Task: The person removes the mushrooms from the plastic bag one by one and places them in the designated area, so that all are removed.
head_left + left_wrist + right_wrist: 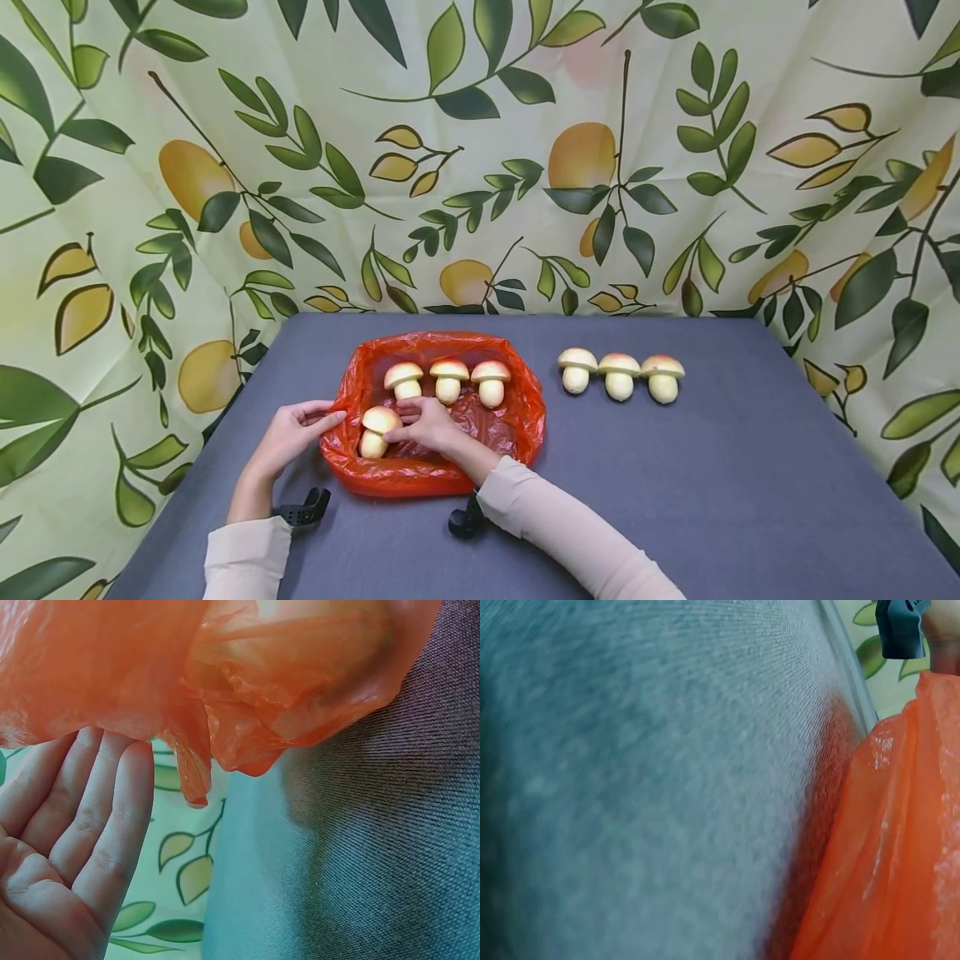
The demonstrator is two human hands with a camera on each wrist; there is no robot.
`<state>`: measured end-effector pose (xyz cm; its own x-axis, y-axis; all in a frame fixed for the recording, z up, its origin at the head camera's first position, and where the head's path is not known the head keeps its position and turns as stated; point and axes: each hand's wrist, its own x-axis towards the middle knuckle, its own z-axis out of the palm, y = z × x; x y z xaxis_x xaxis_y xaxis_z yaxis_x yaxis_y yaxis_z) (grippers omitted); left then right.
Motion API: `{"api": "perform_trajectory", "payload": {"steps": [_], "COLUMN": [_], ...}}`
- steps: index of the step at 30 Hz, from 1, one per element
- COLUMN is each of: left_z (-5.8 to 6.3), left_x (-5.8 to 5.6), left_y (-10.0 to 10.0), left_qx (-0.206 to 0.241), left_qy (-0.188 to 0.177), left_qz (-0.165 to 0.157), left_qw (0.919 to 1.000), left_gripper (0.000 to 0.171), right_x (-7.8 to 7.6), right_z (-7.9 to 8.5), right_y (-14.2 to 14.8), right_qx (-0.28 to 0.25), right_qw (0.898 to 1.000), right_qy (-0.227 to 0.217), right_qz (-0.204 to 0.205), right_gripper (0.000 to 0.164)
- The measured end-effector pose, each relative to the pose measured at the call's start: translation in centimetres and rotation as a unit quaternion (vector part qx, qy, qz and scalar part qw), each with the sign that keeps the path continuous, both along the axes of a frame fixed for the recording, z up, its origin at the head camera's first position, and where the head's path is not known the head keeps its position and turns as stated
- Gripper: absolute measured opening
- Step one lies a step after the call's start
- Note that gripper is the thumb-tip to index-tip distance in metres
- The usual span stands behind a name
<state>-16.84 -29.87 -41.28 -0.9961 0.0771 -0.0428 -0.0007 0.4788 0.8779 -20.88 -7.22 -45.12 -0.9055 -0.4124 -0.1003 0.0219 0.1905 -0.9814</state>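
Note:
In the head view, a red plastic bag point(442, 482) lies spread wide on the table, its rim rolled out. Three toy mushrooms with cream stems and reddish-tan caps stand in a row at its back, the middle mushroom point(450, 372) among them. Another mushroom point(375, 440) leans at the bag's front left; my right hand point(431, 427) pinches its cap between thumb and fingers. At the left rim, my left hand point(288, 435) pinches the bag's edge. In the left wrist view its fingers point(97, 817) run up behind the red plastic, tips hidden. The right wrist view leaves the right hand out.
Right of the bag, three more mushrooms point(619, 377) stand side by side on the grey-blue table point(675, 500). Black wrist-worn devices, one on the left wrist point(306, 508), sit low near the table. A leaf-and-fruit patterned cloth point(495, 225) hangs behind and at both sides.

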Motion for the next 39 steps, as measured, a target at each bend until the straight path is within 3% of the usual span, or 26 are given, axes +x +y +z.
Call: {"api": "perform_trajectory", "payload": {"steps": [12, 30, 39], "left_z": [-0.3, -0.2, -0.3], "left_x": [-0.1, -0.2, -0.1], "left_y": [0.0, -0.1, -0.1], "left_qx": [0.000, -0.009, 0.008], "left_qy": [0.002, 0.006, 0.001], "left_qz": [0.005, -0.002, -0.004], "left_qw": [1.0000, 0.9999, 1.0000], "left_gripper": [0.039, 0.039, 0.041], "right_x": [0.4, 0.7, 1.2], "right_z": [0.1, 1.4, 2.0], "right_y": [-0.5, 0.8, 2.0], "right_qx": [0.021, -0.007, -0.024], "right_qw": [0.999, 1.000, 1.000], "right_qy": [0.035, 0.006, 0.017], "right_qz": [-0.003, -0.005, 0.010], "right_gripper": [0.050, 0.052, 0.053]}}
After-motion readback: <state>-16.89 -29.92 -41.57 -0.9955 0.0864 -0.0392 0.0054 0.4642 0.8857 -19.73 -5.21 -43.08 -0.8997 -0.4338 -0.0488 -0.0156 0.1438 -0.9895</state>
